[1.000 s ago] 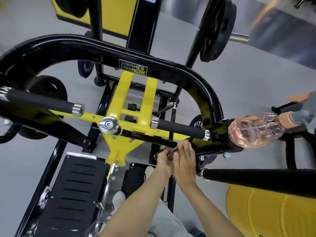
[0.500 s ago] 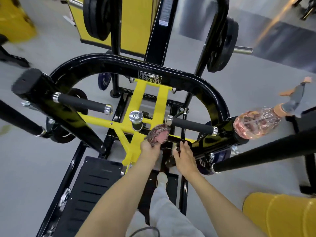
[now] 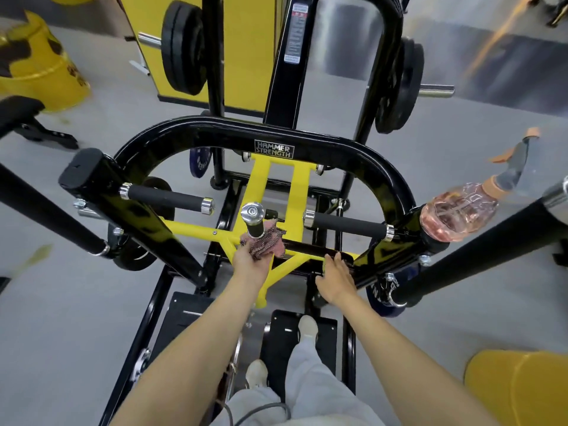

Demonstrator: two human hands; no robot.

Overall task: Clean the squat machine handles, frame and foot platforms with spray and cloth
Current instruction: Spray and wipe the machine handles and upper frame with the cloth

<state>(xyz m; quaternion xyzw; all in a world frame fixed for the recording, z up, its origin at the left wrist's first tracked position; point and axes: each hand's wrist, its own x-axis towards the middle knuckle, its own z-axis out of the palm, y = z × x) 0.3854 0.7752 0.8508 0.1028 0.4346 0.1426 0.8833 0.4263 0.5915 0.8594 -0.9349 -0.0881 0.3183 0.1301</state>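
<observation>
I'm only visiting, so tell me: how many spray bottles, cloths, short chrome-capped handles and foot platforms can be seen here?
Spray bottle: 1
Cloth: 1
Short chrome-capped handles: 3
Foot platforms: 2
Total: 7

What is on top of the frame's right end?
A spray bottle of pinkish liquid lies there on its side. The frame end beneath it is hidden.
</observation>
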